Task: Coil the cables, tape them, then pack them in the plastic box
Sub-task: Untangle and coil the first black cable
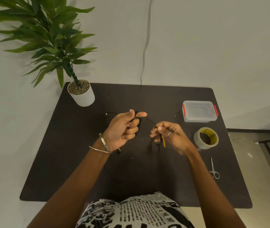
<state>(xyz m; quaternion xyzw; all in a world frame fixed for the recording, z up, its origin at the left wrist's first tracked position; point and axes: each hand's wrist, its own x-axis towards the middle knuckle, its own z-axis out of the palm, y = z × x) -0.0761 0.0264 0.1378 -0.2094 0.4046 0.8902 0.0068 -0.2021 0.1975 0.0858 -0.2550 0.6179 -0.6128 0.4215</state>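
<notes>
As seen from the head view, both hands are raised above the dark worktop (65,162) with a thin black cable (149,121) strung between them. The left hand (122,127) has its fingers curled round a bunch of the cable, with the thumb and forefinger extended upward. 1 end of the cable trails left from this hand to a small connector (105,115) lying on the worktop. The right hand (167,134) pinches the cable at the fingertips; a yellow piece (163,141) and loose black loops hang below it. Motion blur obscures the finer detail of these loops. A ring is visible on 1 finger of the right hand, and 2 bangles (104,144) sit on the left wrist.

The plastic box (200,111), clear with 2 red clips and its lid on, stands at the far right of the worktop, well apart from the hands. A roll of clear tape (206,137) lies flat just nearer than the box. A pair of scissors (213,169) lies nearer again, blades closed. A potted plant (81,92) in a white pot occupies the far left corner.
</notes>
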